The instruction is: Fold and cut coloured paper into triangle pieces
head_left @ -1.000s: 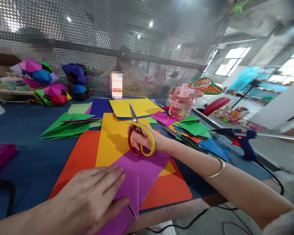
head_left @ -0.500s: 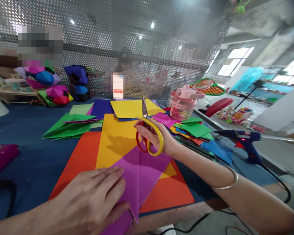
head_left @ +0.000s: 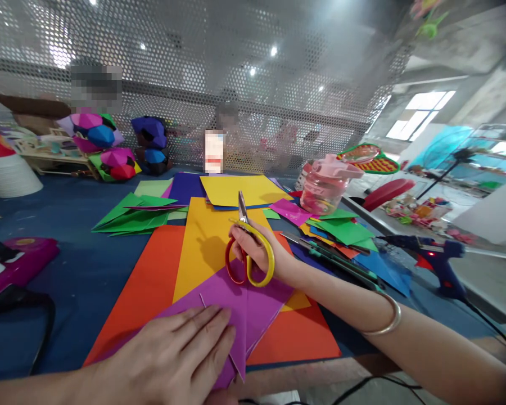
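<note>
Blue table [head_left: 76, 211] beneath, the right hand [head_left: 281, 262] grips scissors [head_left: 243, 218] pointing far, away from the purple paper [head_left: 259, 306] under the open left hand [head_left: 181, 346].

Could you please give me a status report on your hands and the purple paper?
Left hand flat on purple paper. Right hand gripping scissors, blades pointing away. Orange sheet beneath purple paper; glue gun off right.

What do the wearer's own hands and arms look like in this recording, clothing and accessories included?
Both the left hand and right hand are bare, without gloves. A smooth, silvery bangle circles the right forearm. No sleeve shows on either forearm.
</note>
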Motion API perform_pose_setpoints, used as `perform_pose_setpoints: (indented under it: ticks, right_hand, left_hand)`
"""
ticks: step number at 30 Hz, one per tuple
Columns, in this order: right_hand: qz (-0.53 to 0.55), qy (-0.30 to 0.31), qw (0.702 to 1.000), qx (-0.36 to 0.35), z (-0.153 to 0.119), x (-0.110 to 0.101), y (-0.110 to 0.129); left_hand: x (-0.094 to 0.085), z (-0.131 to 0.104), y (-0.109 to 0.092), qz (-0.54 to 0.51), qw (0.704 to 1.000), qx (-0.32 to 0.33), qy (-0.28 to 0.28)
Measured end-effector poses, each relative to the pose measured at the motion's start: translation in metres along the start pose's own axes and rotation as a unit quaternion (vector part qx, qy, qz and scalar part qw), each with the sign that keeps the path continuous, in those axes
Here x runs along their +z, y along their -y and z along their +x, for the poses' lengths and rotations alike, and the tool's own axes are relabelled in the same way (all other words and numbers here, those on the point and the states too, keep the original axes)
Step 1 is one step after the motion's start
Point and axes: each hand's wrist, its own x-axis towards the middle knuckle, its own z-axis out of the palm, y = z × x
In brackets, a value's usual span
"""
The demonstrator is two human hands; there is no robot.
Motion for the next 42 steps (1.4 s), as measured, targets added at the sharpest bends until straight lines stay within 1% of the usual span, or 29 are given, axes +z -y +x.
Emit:
perform_pose_setpoints:
  ticks: [4,6,9,13,16,18,21,23,25,28,32,34,36,38,40,42]
  right_hand:
    - [0.003,-0.007,1.000,-0.002,0.001,0.001,0.000]
    - [0.010,0.003,1.000,0.000,0.001,0.005,0.000]
    - [0.021,0.031,0.999,0.006,0.000,0.017,0.003]
    - [0.032,0.067,0.997,-0.017,0.002,0.040,0.007]
    - [0.024,0.087,0.995,-0.032,0.003,0.047,0.010]
    - [0.009,0.087,0.996,-0.015,0.005,0.044,0.011]
    - [-0.009,0.059,0.998,0.032,0.008,0.028,0.008]
    - [-0.016,0.032,0.998,0.044,0.011,0.017,0.004]
    - [-0.019,0.013,0.999,0.045,0.012,0.011,0.002]
    - [-0.020,0.005,0.999,0.040,0.011,0.017,0.004]
    - [-0.014,0.035,0.999,0.013,0.007,0.038,0.013]
    - [-0.013,0.047,0.999,0.002,0.007,0.042,0.014]
    - [-0.011,0.049,0.999,0.004,0.007,0.037,0.012]
    - [-0.003,0.046,0.999,0.016,0.008,0.028,0.005]
    - [0.008,0.039,0.999,0.030,0.008,0.020,-0.002]
    - [0.013,0.032,0.999,0.022,0.007,0.018,-0.005]
  left_hand:
    - [-0.003,0.002,0.000,-0.003,0.999,0.015,0.031]
    - [-0.004,0.003,0.000,0.003,0.999,0.017,0.043]
    - [-0.005,0.004,-0.001,0.011,0.998,0.017,0.052]
    - [-0.005,0.004,-0.002,0.017,0.998,0.034,0.057]
    - [-0.004,0.003,0.000,0.016,0.996,0.050,0.066]
    - [-0.004,0.003,0.001,0.010,0.996,0.056,0.070]
    - [-0.006,0.004,0.003,0.004,0.995,0.059,0.075]
    - [-0.007,0.005,0.003,0.003,0.995,0.065,0.081]
    - [-0.007,0.005,0.003,-0.001,0.994,0.070,0.087]
    - [-0.006,0.005,0.004,-0.003,0.994,0.066,0.084]
    - [-0.006,0.004,0.002,-0.001,0.993,0.069,0.090]
    - [-0.006,0.003,0.001,-0.001,0.993,0.065,0.094]
    - [-0.007,0.001,0.000,-0.003,0.994,0.050,0.096]
    - [-0.006,-0.001,0.000,-0.004,0.994,0.044,0.097]
    - [-0.006,-0.002,0.001,-0.007,0.994,0.044,0.098]
    - [-0.006,-0.001,0.001,-0.005,0.993,0.055,0.103]
